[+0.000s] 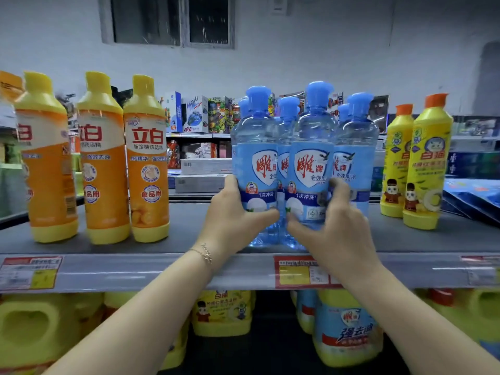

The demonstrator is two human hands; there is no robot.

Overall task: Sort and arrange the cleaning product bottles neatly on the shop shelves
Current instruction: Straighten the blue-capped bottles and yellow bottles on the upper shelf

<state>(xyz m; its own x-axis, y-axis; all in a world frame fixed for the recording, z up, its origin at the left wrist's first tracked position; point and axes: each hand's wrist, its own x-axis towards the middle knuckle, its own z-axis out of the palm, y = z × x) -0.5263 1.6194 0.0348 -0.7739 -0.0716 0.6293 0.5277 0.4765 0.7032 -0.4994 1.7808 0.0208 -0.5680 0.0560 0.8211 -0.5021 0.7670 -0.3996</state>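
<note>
My left hand [235, 215] grips a blue bottle [255, 158]. My right hand [338, 228] grips a second blue bottle [311, 163] beside it. Orange bottles [147, 169] stand left of both.

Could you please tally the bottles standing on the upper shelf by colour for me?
Orange bottles: 3
Blue bottles: at least 6, counted by their caps; the cluster may hide more
Yellow bottles: 2
Total: at least 11

Orange bottle [147, 158] label: 立白, 食品用. Blue bottles [311, 163]: 雕牌, 1次冲洗. Lower-shelf blue jug [349, 328]: 强去油.
</note>
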